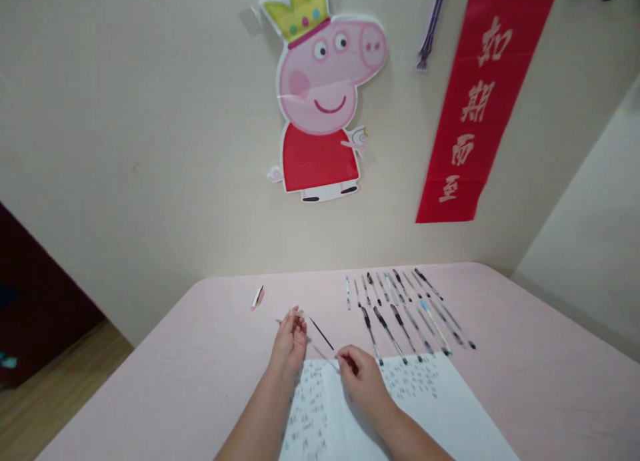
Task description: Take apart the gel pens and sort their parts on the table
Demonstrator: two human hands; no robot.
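Left hand (291, 337): palm up, fingers closed on pale end of thin, straight black pen refill (321, 334). Right hand (361, 375): thumb and finger pinched on other end, above white handwritten paper (450, 414). Refill between hands, outside any barrel. Slim plastic pens (381, 319), two rows, right; barrel contents too small to tell.

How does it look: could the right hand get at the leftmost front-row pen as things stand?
Probably yes: that pen lies right beside the right hand, with nothing visible in between. The hand seems to pinch the end of a thin dark rod, though, so it would likely need to let go first.
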